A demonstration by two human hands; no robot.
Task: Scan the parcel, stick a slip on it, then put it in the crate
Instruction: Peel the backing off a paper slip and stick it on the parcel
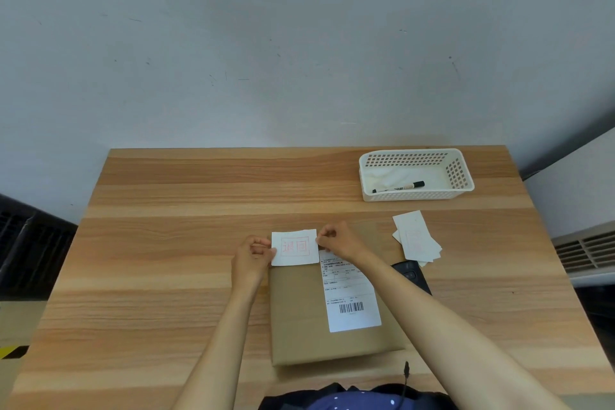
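A makeshift parcel-handling station in a plain back room or small office: a wood-grain desk (166,243) pushed against a scuffed, bare grey wall (266,43). A brown-wrapped parcel (299,319) bearing a printed shipping label (352,303) with a barcode lies on it, beside a loose stack of stamped white slips (417,241) and a dark handheld scanner (412,276). A white perforated crate (416,195) holding a marker (399,187) stands at the far corner. Louvred vents (589,250) flank the desk.

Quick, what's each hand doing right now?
Left hand: closed, pinching the left edge of the white square slip with red print.
Right hand: closed, pinching the slip's right edge.
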